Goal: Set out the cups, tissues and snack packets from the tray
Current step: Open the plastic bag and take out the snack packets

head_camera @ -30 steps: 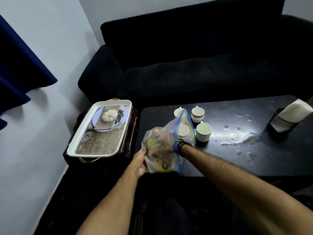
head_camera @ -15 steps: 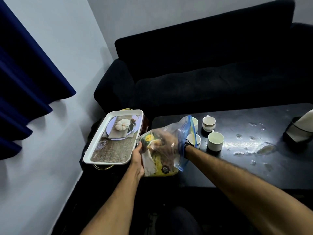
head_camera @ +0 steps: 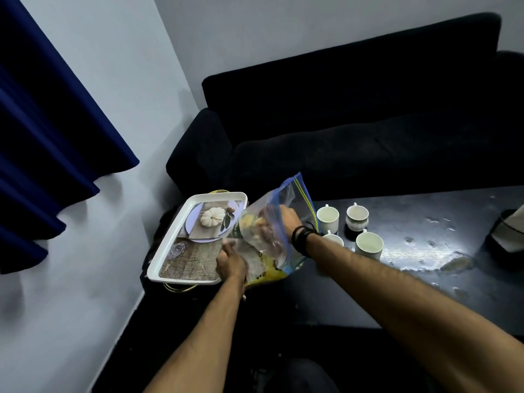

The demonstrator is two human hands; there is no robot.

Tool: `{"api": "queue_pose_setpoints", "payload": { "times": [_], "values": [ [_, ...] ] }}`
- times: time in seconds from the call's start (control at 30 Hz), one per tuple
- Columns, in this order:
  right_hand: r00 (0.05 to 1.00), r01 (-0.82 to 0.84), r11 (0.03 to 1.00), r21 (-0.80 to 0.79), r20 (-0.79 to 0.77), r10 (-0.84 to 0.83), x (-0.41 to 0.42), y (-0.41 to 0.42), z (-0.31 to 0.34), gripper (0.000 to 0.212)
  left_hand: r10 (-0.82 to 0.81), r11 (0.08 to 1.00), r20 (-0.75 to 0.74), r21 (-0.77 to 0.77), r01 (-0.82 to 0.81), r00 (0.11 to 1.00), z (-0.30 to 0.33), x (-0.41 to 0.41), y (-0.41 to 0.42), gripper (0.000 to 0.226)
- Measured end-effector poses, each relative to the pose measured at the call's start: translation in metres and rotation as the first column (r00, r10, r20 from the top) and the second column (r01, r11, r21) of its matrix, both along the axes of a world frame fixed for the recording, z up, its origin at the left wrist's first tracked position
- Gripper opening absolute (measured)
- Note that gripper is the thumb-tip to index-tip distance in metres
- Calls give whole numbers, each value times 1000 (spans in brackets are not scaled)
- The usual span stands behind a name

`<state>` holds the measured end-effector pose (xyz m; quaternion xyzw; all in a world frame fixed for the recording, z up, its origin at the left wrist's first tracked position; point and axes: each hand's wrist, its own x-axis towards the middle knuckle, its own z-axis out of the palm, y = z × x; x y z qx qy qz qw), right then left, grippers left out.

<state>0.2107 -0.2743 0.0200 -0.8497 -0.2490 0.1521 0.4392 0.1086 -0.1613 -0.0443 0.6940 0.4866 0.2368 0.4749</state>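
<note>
- Judging by size first, the dark table carries most of what is set out, while the white tray beside its left end shows only its printed liner, so I judge it emptied.
- Holding the clear zip bag between tray and table, the left hand grips its lower side, fingers closed on the plastic; the yellow snack packets are inside it, not yet laid out.
- Reaching into the bag's mouth, the right hand is curled around something; what exactly, I cannot tell.
- The tissues stand at the table's far right edge, partly cut off.
- 4 cups sit grouped on the table just beside the bag, so that part looks done.
</note>
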Motion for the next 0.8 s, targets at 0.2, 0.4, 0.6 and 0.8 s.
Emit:
{"api": "queue_pose_setpoints", "payload": {
  "times": [0.2,0.4,0.6,0.8],
  "values": [
    [990,35,969,246,-144,0,14,-12,32,33,192,980,-86,80,-185,978,13,-8,41,52],
    [925,-4,837,547,-316,212,33,-50,55,38,378,923,48,55,-380,925,31,-26,85,58],
    [919,189,744,641,-382,95,43,-60,27,35,464,883,202,-29,-468,863,30,-50,103,55],
    [980,189,957,222,-103,-170,34,-47,-45,45,528,846,193,-35,-532,827,14,-63,103,58]
  ]
}}
